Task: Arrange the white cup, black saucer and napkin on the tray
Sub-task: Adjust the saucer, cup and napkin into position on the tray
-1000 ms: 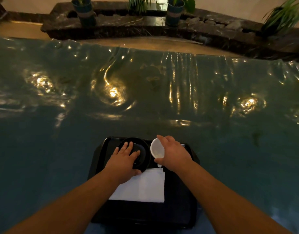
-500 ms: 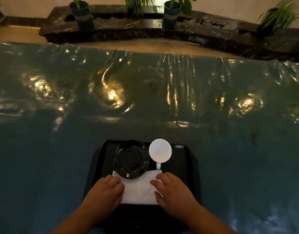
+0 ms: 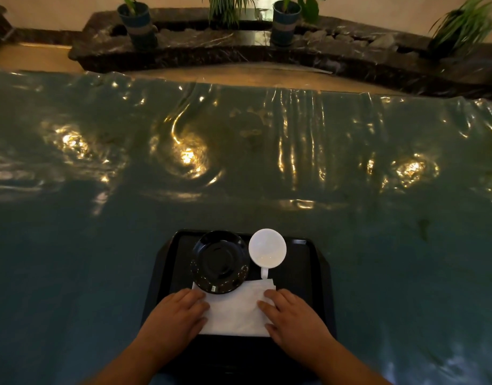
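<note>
A black tray [image 3: 318, 273] lies on the table close to me. On its far half a black saucer [image 3: 220, 261] sits next to a white cup [image 3: 267, 248] on its right, the cup's handle pointing toward me. A white napkin [image 3: 238, 309] lies flat on the tray's near half, its far edge tucked under the saucer. My left hand [image 3: 176, 319] rests on the napkin's left edge, fingers curled. My right hand [image 3: 292, 315] rests on its right edge. Whether either hand pinches the napkin I cannot tell.
A teal tablecloth under shiny wrinkled plastic [image 3: 239, 151] covers the table all around the tray. Beyond the far edge runs a dark stone ledge [image 3: 239, 48] with several potted plants [image 3: 138, 22].
My hands left the saucer and the cup and came back toward me onto the napkin's sides. Saucer and cup stay side by side on the tray.
</note>
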